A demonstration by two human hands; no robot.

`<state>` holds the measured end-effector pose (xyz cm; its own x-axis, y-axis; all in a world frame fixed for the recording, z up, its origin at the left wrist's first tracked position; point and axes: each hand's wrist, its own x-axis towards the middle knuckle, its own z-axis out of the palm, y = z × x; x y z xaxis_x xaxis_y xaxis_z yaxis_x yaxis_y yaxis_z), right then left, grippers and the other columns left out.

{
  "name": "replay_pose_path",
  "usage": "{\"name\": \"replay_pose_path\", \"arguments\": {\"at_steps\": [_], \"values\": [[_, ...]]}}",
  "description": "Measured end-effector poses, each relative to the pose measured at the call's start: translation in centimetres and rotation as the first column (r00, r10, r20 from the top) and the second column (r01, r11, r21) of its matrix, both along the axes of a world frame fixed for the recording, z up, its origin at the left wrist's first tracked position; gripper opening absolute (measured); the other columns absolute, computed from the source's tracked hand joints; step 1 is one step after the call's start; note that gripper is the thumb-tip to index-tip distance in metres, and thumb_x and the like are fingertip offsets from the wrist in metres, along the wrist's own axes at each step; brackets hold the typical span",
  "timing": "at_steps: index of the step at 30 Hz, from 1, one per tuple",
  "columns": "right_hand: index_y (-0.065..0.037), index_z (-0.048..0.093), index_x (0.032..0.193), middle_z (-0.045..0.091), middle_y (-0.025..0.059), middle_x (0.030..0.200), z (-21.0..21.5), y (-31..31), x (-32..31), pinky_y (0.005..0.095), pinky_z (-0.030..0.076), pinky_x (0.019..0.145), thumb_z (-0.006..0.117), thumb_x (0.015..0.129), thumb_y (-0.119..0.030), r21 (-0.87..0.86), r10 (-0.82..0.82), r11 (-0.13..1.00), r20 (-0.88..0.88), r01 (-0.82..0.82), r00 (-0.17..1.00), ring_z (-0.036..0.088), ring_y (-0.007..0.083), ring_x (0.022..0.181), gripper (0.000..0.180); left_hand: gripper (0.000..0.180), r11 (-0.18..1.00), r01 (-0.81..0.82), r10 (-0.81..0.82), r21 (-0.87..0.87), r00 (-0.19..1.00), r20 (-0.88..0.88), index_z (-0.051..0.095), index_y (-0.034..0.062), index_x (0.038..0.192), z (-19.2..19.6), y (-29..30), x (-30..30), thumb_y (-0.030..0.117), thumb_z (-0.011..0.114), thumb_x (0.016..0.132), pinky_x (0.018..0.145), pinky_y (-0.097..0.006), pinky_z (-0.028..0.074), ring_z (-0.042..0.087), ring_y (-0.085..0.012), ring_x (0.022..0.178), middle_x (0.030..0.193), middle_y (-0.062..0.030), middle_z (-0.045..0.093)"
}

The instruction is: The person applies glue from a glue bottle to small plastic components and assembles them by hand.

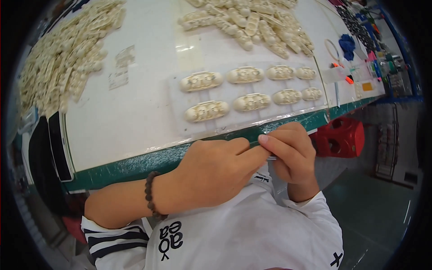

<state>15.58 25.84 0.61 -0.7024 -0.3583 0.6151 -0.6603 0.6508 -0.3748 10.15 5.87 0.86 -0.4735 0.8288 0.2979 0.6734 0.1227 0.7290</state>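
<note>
My left hand (216,171), with a dark beaded bracelet (150,194) at its wrist, is closed in front of the table's near edge. Its fingertips meet those of my right hand (291,150), which is closed in a pinch. Whatever is between the fingers is hidden or too small to name. Just beyond the hands, cream oval plastic pieces (207,111) with moulded recesses lie in two rows on a clear flat sheet (176,110). Neither hand touches them.
Heaps of similar cream parts lie at the far left (67,58) and far middle (261,27). The white table (130,117) has a green front edge (121,164). A black flat slab (59,144) sits at left. Right are a blue cloth (347,46) and a red stool (348,137).
</note>
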Motion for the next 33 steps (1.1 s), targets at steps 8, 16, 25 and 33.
{"name": "replay_pose_path", "arguments": {"at_steps": [8,16,25,33], "values": [[0.002,0.066,0.102,0.062,0.0077,0.084,-1.2,-4.5,-2.1,0.0314,0.045,0.060,0.065,0.061,-0.003,0.215,-0.047,0.974,-0.130,0.075,0.990,0.057,0.0206,0.070,0.042,0.010,0.916,-0.358,0.379,0.182,0.920,-0.099,0.060,0.0045,0.090,-2.6,-3.5,0.7,0.012,0.064,0.086,0.044,-0.035,0.042,0.056,-0.0226,0.051,0.064,-0.0072,0.055],[0.000,0.065,0.091,0.053,0.0050,0.075,-0.2,-6.5,-3.4,0.0314,0.040,0.054,0.066,0.060,-0.007,0.421,0.007,0.906,-0.092,0.032,0.996,0.049,0.0195,0.064,0.032,0.011,0.834,-0.493,0.530,0.249,0.841,-0.108,0.061,0.0017,0.089,-4.5,-4.8,1.2,0.013,0.064,0.087,0.044,-0.034,0.042,0.056,-0.0231,0.049,0.061,-0.0078,0.057],[-0.005,0.066,0.100,0.052,0.0071,0.080,1.5,-6.0,-6.1,0.0351,0.041,0.061,0.068,0.067,-0.001,0.378,-0.089,0.924,0.074,0.055,0.993,0.048,0.0250,0.071,0.033,0.014,0.768,-0.533,0.566,0.356,0.824,0.014,0.061,-0.0004,0.090,-4.6,-5.5,1.4,0.011,0.067,0.085,0.041,-0.033,0.039,0.051,-0.0213,0.045,0.057,-0.0066,0.053],[-0.005,0.066,0.113,0.053,0.0079,0.082,0.8,-5.8,-5.5,0.0334,0.040,0.061,0.068,0.069,0.001,0.251,-0.074,0.967,0.137,0.037,0.988,0.049,0.0238,0.074,0.044,0.014,0.789,-0.521,0.552,0.327,0.834,-0.004,0.060,0.0003,0.088,-4.4,-5.6,1.2,0.012,0.067,0.085,0.041,-0.032,0.039,0.052,-0.0201,0.046,0.057,-0.0059,0.053]]}}
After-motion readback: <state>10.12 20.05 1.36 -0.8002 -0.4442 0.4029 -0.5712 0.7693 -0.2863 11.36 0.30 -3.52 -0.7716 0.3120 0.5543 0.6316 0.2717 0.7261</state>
